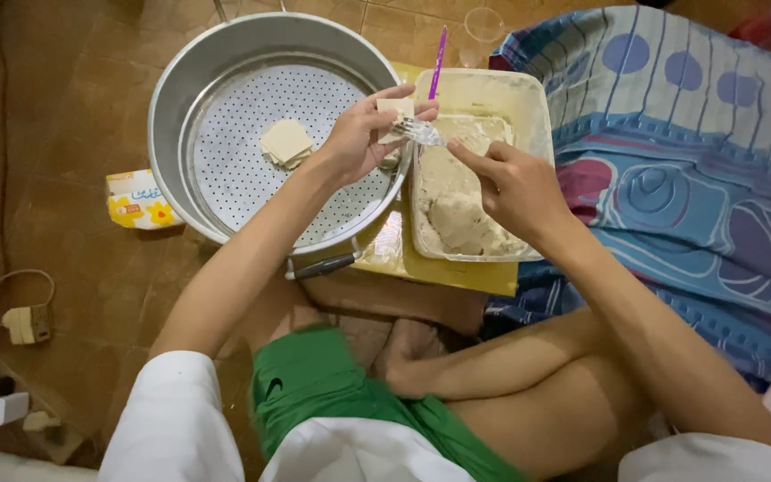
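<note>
My left hand holds a small square dough wrapper over the right rim of a round perforated metal steamer tray. My right hand grips a metal fork whose tines touch the wrapper. Just below my right hand stands a rectangular plastic tub of pale filling paste. A small stack of square wrappers lies inside the steamer tray.
A purple stick leans in the tub. A dark-handled utensil lies under the tray on a yellow board. A small printed packet sits on the tiled floor at left. A patterned blue blanket lies at right; plugs and a cable at far left.
</note>
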